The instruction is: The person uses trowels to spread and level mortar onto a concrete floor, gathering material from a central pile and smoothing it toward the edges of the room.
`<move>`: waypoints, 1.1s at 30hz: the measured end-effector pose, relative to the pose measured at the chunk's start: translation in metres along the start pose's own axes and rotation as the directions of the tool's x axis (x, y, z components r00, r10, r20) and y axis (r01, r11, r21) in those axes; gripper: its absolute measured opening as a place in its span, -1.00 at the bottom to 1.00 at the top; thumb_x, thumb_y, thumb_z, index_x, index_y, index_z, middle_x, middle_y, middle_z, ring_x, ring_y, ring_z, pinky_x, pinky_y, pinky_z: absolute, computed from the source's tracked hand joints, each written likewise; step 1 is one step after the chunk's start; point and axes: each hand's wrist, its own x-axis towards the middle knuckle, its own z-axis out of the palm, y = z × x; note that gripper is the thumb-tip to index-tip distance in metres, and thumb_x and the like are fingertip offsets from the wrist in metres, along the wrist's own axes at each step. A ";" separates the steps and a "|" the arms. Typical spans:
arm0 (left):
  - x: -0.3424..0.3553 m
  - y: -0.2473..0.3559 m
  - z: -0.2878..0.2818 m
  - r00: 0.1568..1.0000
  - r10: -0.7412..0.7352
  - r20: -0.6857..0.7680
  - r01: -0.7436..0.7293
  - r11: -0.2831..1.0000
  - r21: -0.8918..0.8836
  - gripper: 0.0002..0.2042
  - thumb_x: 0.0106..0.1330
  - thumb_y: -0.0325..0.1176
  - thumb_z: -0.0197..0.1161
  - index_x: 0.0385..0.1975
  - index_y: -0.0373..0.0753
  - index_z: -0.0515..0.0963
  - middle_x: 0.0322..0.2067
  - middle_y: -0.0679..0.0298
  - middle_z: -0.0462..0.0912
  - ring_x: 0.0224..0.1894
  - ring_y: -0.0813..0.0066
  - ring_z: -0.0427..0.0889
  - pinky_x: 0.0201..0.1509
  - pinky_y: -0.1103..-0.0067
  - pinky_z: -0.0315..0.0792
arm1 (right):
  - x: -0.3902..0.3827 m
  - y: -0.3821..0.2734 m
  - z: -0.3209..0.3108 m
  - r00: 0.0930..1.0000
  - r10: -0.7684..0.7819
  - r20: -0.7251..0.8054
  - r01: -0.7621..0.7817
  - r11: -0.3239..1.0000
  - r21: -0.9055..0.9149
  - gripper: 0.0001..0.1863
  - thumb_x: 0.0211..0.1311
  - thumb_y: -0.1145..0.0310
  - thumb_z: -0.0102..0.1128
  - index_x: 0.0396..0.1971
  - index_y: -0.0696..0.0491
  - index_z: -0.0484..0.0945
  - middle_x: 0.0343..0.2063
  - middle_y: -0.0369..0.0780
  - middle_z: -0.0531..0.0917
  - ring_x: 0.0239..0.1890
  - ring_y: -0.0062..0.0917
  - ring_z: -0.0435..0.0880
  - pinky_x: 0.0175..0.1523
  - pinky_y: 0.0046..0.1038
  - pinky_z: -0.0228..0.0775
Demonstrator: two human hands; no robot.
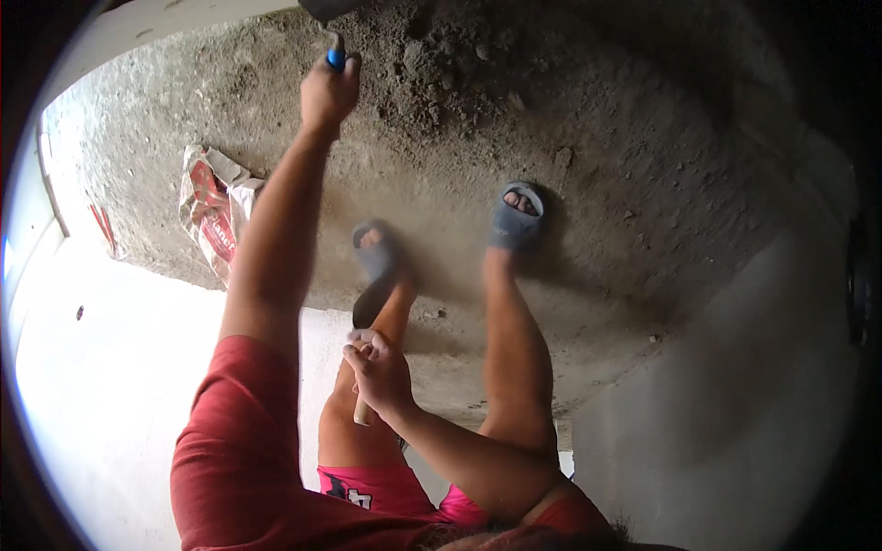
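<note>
My left hand (328, 97) reaches far forward, closed around the blue handle of a trowel (337, 61). The trowel's bent metal neck leads to a dark blade, partly cut off by the top edge, beside a heap of loose grey-brown sand or mortar (441, 78). Nearer my body, my right hand (382, 375) is closed on a tool with a pale wooden handle (364, 410). A dark flat blade shows beyond its fingers, over my lower leg; its exact kind is unclear.
My feet in grey slide sandals (516, 219) stand apart on the rough, dusty floor (643, 211). A crumpled paper sack (213, 207) with red print lies left, behind my left forearm. Pale walls (110, 358) rise at the left and right. Small clods are scattered about.
</note>
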 end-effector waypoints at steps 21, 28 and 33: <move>-0.001 0.045 -0.037 0.853 0.080 0.516 -0.130 0.990 0.060 -0.62 0.36 0.02 0.15 -0.14 -0.18 0.62 -0.44 0.04 0.67 -0.43 0.18 0.69 -0.29 0.27 0.55 | -0.003 -0.005 0.010 0.997 0.029 0.075 -0.037 0.993 0.112 -0.73 0.20 0.43 0.24 -0.09 0.10 0.53 -0.54 -0.38 0.39 -0.72 -0.75 0.38 -0.63 -0.61 0.26; -0.007 0.063 0.017 0.990 -0.102 0.101 0.137 0.883 -0.449 -0.51 0.35 0.08 0.14 -0.35 -0.35 0.58 -0.48 0.00 0.67 -0.33 0.05 0.71 -0.20 0.26 0.52 | 0.000 0.007 0.016 0.994 -0.044 0.105 0.039 0.998 0.047 -0.75 0.18 0.43 0.23 -0.13 0.12 0.55 -0.61 -0.33 0.46 -0.68 -0.65 0.46 -0.55 -0.53 0.37; -0.010 0.049 0.076 0.874 0.109 0.473 -0.242 0.942 0.231 -0.66 0.23 -0.10 0.26 -0.22 -0.28 0.56 -0.36 0.06 0.70 -0.32 0.24 0.74 -0.30 0.40 0.63 | -0.003 0.003 0.017 0.992 -0.020 0.127 0.011 0.997 0.070 -0.75 0.15 0.45 0.24 -0.15 0.10 0.55 -0.62 -0.33 0.46 -0.62 -0.63 0.47 -0.49 -0.52 0.37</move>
